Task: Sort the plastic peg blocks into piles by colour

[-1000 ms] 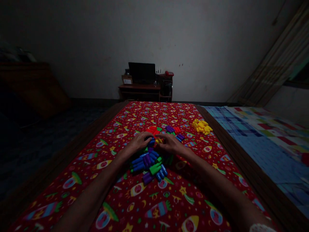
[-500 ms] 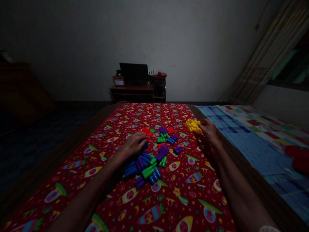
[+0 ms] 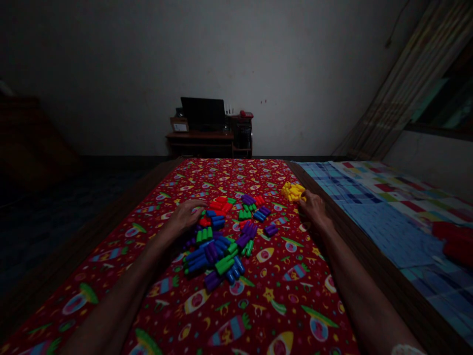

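Observation:
A loose pile of blue, green, purple and red plastic toy blocks [image 3: 225, 265], ribbed like joined tubes, lies mid-cloth. My left hand [image 3: 186, 215] is at the pile's far left edge, fingers bent and apart from the thumb, beside blue blocks [image 3: 216, 219] and a green block [image 3: 204, 235]. Red blocks [image 3: 220, 204] lie just beyond its fingertips. To the right, a tight heap of yellow blocks [image 3: 292, 191] sits near the cloth's edge. My right hand [image 3: 315, 211] is at the heap's right side, its fingers closed around a yellow block at the edge, partly hidden.
The red patterned cloth [image 3: 258, 310] covers a long surface with brown edges. On the right lies blue checked bedding [image 3: 373, 222] with a red cloth [image 3: 453, 241]. A desk [image 3: 201, 139] with a black monitor [image 3: 203, 113] stands at the far wall.
My left hand has moved left off the middle of the pile, uncovering blue, green and red blocks. My right hand has lowered slightly, its fingers more curled at the yellow heap.

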Action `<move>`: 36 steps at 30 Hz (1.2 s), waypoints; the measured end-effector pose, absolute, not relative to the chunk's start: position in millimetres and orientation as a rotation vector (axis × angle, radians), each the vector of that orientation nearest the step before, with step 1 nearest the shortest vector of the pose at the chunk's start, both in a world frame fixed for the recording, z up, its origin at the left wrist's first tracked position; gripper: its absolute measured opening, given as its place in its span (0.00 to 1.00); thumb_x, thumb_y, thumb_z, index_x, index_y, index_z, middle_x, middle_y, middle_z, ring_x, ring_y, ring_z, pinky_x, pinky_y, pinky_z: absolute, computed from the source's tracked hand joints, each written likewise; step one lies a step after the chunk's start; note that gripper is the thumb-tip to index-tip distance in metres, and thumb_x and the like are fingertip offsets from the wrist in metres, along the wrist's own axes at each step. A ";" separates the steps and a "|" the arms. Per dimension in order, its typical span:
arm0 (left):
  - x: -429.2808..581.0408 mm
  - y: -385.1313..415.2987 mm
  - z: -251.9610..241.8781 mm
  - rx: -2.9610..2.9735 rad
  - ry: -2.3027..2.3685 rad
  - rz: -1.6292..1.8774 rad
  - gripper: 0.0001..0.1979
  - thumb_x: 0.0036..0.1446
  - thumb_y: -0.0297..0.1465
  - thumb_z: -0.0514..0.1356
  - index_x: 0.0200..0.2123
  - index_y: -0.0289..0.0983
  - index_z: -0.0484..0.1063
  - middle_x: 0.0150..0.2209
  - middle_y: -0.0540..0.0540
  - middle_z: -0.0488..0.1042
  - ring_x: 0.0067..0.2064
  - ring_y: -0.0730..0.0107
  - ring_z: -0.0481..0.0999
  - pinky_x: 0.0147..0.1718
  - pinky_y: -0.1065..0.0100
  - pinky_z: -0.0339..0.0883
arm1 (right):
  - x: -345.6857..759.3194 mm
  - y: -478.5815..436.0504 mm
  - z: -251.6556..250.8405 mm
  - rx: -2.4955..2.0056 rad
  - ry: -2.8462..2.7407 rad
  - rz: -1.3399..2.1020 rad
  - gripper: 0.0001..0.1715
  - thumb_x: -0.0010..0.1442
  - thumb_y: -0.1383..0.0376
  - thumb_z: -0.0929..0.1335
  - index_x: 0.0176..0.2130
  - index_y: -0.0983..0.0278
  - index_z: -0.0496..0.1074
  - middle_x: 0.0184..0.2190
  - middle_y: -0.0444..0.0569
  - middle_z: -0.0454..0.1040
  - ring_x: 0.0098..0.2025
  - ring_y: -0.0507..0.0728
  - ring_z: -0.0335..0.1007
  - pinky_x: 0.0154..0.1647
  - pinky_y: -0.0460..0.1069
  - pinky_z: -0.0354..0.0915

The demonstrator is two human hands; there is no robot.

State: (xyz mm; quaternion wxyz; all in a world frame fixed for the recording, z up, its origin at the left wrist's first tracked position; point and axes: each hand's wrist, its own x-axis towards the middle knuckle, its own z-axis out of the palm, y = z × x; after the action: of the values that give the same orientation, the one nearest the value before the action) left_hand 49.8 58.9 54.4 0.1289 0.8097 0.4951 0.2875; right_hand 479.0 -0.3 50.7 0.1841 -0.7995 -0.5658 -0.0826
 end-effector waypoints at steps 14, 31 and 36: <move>31.3 71.3 8.1 2.000 1.477 0.992 0.38 0.58 0.53 0.40 0.58 0.33 0.65 0.58 0.39 0.69 0.60 0.55 0.66 0.61 0.55 0.56 | 353.4 52.5 20.5 -1.406 -1.925 0.360 0.29 0.67 0.51 0.55 0.53 0.64 0.71 0.53 0.57 0.71 0.58 0.60 0.64 0.59 0.57 0.57; 39.0 50.5 38.5 2.096 1.134 0.704 0.26 0.54 0.49 0.54 0.45 0.38 0.77 0.45 0.43 0.79 0.48 0.55 0.76 0.48 0.61 0.69 | 282.3 18.0 41.4 -1.272 -2.164 0.778 0.33 0.49 0.69 0.70 0.56 0.66 0.69 0.38 0.49 0.78 0.38 0.57 0.73 0.38 0.49 0.66; 37.7 48.5 47.8 2.100 1.094 0.600 0.21 0.52 0.44 0.55 0.41 0.37 0.77 0.41 0.45 0.79 0.40 0.60 0.77 0.37 0.66 0.71 | 280.4 17.0 46.4 -1.264 -2.165 0.721 0.26 0.50 0.72 0.68 0.50 0.65 0.74 0.28 0.43 0.76 0.28 0.51 0.69 0.30 0.44 0.62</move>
State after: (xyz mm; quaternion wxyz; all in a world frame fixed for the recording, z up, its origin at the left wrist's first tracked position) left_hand 37.7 48.5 47.8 0.3424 0.8078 0.4207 0.2308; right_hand 280.4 17.0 46.4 0.2631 -0.4675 -0.8007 0.2667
